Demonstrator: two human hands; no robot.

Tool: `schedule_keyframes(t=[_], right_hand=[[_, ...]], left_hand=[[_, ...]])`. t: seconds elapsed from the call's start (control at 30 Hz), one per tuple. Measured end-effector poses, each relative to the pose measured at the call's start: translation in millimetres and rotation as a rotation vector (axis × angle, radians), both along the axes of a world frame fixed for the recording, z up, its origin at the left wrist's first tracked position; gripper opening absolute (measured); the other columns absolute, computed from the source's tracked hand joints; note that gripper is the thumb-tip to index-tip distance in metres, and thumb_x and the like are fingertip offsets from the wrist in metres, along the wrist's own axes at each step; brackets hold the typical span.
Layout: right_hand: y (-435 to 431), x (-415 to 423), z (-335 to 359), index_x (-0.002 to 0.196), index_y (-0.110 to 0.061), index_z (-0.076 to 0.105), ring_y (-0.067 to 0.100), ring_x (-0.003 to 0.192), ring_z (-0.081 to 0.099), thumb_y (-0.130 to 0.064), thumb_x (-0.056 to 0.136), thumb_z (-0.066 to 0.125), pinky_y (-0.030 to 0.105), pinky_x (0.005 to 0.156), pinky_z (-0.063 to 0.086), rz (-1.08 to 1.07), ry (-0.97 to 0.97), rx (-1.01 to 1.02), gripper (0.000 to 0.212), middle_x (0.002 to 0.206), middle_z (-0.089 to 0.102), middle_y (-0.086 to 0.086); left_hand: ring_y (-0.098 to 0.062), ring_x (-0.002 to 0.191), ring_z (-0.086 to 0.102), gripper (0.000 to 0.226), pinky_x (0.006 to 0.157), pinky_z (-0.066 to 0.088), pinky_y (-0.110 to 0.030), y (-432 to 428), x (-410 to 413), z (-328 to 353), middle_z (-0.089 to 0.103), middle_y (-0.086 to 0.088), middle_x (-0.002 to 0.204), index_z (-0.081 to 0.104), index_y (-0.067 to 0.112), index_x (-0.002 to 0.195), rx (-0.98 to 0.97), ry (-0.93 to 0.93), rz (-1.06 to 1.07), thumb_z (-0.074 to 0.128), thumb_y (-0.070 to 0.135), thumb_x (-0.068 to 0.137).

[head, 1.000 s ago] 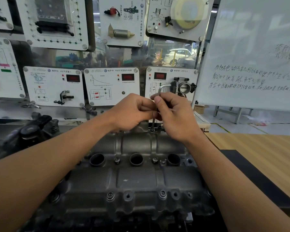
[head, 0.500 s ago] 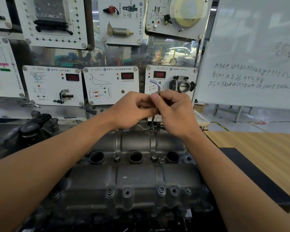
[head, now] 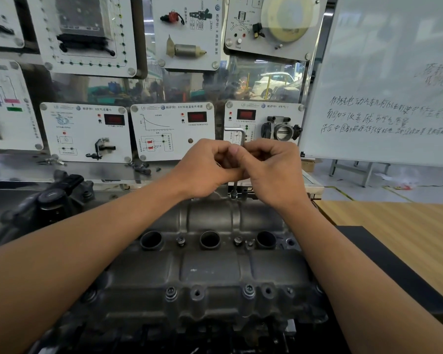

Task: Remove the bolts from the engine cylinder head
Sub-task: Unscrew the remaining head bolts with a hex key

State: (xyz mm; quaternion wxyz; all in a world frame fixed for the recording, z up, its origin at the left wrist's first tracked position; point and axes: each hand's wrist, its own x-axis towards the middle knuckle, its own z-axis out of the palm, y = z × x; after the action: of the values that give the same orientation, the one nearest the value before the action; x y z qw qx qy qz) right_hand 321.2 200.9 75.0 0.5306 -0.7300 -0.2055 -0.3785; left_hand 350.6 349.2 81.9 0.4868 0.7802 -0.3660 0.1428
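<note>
At the far edge of the cylinder head [head: 210, 267], both hands are bunched round the upright shank of an L-shaped hex key [head: 241, 137], whose lower tip sits in the head of a bolt [head: 233, 196] on that back rim; the left hand [head: 205, 167] and the right hand [head: 271, 169] each have fingers curled tight, thumbs meeting, and pinch the shank between them with no slack showing; the key's short arm sticks out above the knuckles and points to the person's left, whereas a second ago it pointed right, toward the throttle body [head: 283, 129] on the panel behind, and half a second ago it was partway round; so the key has swung about half a turn while the hands have barely shifted; I judge this to be finger-spinning of a bolt already broken loose, since nothing bears on the short arm for leverage; whether the bolt has risen from the casting is too small to tell; it is not out yet, and the middle-row bolts [head: 180, 240] and near-edge bolts [head: 248, 291] sit in their holes, so most of the task remains
</note>
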Motion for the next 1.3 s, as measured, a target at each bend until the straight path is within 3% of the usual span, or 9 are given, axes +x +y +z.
schedule_keyframes(t=[0.13, 0.27, 0.47, 0.63, 0.77, 0.97, 1.13, 1.23, 1.3], right_hand=[[0, -2, -1, 0.092, -0.005, 0.077, 0.016, 0.078, 0.07, -0.012, 0.097, 0.06, 0.034, 0.072, 0.059, 0.044, 0.024, -0.093, 0.019, 0.081, 0.074, 0.005], [2, -2, -2, 0.107, -0.005, 0.07, 0.016, 0.087, 0.064, -0.014, 0.102, 0.051, 0.046, 0.084, 0.056, 0.025, 0.076, -0.154, 0.022, 0.088, 0.066, -0.003], [2, -4, 0, 0.086, -0.004, 0.076, 0.027, 0.074, 0.07, -0.013, 0.089, 0.072, 0.04, 0.067, 0.059, 0.063, -0.014, -0.069, 0.011, 0.076, 0.074, 0.012], [2, -2, -1, 0.074, -0.005, 0.075, 0.005, 0.057, 0.058, -0.014, 0.093, 0.068, 0.02, 0.054, 0.048, 0.035, -0.007, -0.073, 0.021, 0.063, 0.068, 0.001], [1, 0, -3, 0.081, 0.0, 0.072, 0.025, 0.068, 0.061, -0.014, 0.099, 0.058, 0.033, 0.06, 0.05, 0.02, -0.018, -0.15, 0.026, 0.07, 0.067, 0.014], [0, -1, -4, 0.087, 0.007, 0.068, 0.032, 0.077, 0.062, -0.015, 0.1, 0.054, 0.047, 0.069, 0.049, -0.002, -0.049, -0.201, 0.029, 0.078, 0.068, 0.021], [0, -2, -1, 0.084, -0.006, 0.077, 0.019, 0.069, 0.071, -0.02, 0.084, 0.078, 0.035, 0.066, 0.059, -0.02, -0.043, -0.062, 0.014, 0.073, 0.074, 0.006], [0, 0, -1, 0.078, -0.012, 0.075, 0.004, 0.061, 0.067, -0.016, 0.083, 0.079, 0.02, 0.058, 0.054, -0.014, -0.046, -0.024, 0.008, 0.067, 0.072, -0.004], [1, -1, -1, 0.08, -0.013, 0.075, -0.005, 0.063, 0.063, -0.013, 0.088, 0.073, 0.011, 0.059, 0.048, 0.018, -0.042, -0.052, 0.008, 0.066, 0.069, -0.014]], left_hand=[[-0.012, 0.1, 0.072, 0.024, 0.09, 0.054, -0.022, 7, 1, 2, 0.076, -0.005, 0.104, 0.07, 0.016, 0.11, 0.061, 0.093, -0.132, 0.066, 0.001, 0.091], [-0.005, 0.09, 0.073, 0.018, 0.08, 0.052, -0.015, 11, 3, 1, 0.078, 0.001, 0.095, 0.074, 0.008, 0.103, 0.092, 0.122, -0.14, 0.064, -0.002, 0.091], [-0.001, 0.074, 0.07, 0.019, 0.072, 0.053, -0.014, 4, 3, 1, 0.076, 0.01, 0.075, 0.075, 0.02, 0.087, 0.013, 0.01, -0.026, 0.081, 0.005, 0.078], [-0.008, 0.074, 0.067, 0.014, 0.073, 0.056, -0.018, 1, 2, -1, 0.073, -0.009, 0.081, 0.073, 0.015, 0.089, 0.0, 0.005, -0.036, 0.079, 0.005, 0.08], [-0.01, 0.099, 0.072, 0.021, 0.088, 0.053, -0.019, 9, 4, 2, 0.076, -0.007, 0.103, 0.072, 0.011, 0.107, 0.108, 0.119, -0.153, 0.066, 0.0, 0.09], [-0.017, 0.086, 0.073, 0.018, 0.083, 0.059, -0.03, 8, 5, 0, 0.076, -0.019, 0.093, 0.073, -0.007, 0.099, 0.066, 0.059, -0.03, 0.074, 0.004, 0.084], [-0.003, 0.071, 0.064, 0.021, 0.067, 0.052, -0.02, 0, -1, 1, 0.073, 0.004, 0.071, 0.073, 0.028, 0.082, 0.051, -0.007, -0.024, 0.081, 0.009, 0.078], [-0.02, 0.07, 0.056, 0.014, 0.073, 0.053, -0.045, -1, -1, 1, 0.064, -0.031, 0.081, 0.073, 0.005, 0.087, 0.064, -0.023, 0.017, 0.082, 0.012, 0.078], [-0.022, 0.075, 0.066, 0.02, 0.078, 0.055, -0.043, 2, 2, 1, 0.069, -0.026, 0.084, 0.072, -0.001, 0.094, 0.061, -0.006, 0.013, 0.079, 0.012, 0.081]])
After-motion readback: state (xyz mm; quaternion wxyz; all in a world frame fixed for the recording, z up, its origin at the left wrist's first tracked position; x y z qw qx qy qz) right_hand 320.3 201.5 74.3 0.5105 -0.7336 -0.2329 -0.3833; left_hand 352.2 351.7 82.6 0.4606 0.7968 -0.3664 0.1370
